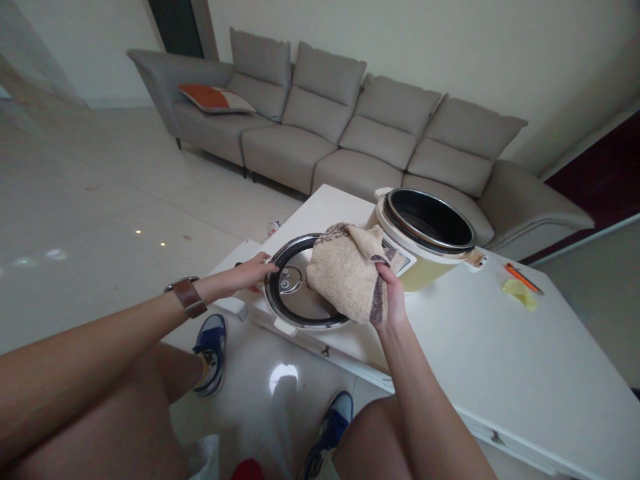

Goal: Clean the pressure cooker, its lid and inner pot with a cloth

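My left hand grips the left rim of a round pressure cooker lid, whose metal inner side faces up. In my right hand is a beige cloth with dark stripes, bunched over the right part of the lid and hiding it. Whether the cloth presses on the metal I cannot tell. Just behind the cloth stands the electric pressure cooker, uncovered, with a dark inner pot in it.
The white table holds an orange-handled tool and a yellowish scrap at the right. Drawers with knobs line its near side. A grey sofa with an orange and white cushion stands behind.
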The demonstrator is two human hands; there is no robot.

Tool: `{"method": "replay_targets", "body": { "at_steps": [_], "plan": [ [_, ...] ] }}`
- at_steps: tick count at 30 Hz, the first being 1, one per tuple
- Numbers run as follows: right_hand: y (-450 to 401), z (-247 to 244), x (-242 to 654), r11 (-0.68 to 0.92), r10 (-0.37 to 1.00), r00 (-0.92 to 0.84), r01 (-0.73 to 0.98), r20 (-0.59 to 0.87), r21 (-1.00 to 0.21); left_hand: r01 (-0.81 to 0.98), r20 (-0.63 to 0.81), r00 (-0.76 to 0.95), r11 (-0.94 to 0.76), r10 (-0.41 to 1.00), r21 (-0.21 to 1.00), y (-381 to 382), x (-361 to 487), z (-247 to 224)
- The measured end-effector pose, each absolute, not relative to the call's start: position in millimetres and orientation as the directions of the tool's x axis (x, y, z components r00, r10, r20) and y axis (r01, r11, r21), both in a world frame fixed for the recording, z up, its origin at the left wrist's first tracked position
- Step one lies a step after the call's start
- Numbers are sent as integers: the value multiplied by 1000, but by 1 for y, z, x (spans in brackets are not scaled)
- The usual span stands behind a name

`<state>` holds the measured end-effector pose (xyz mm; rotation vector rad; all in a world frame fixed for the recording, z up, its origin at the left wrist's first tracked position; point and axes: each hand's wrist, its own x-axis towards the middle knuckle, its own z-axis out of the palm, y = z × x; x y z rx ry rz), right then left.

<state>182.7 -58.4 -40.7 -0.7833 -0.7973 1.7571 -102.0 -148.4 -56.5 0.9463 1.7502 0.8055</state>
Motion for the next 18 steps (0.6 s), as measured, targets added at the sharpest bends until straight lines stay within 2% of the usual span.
{"method": "replay_targets", "body": {
  "at_steps": [6, 14, 16, 18],
  "plan": [
    [-59, -39, 184, -318, 934, -315, -528, -165, -787, 273, -439, -247, 497, 864, 824, -150, -97, -48],
    [-59, -39, 183, -331, 938, -276, -526, -211, -783, 319, -455, -230, 508, 860, 800, -148, -101, -55],
    [-59, -38, 183, -331, 938, -273, -520, -213, -787, 387, -388, -306, 486, 869, 784, -146, -104, -57],
    [-59, -37, 186, -312, 942, -274, -505, -194, -805, 496, -223, -385, 404, 896, 768, -143, -105, -57]
  ]
}}
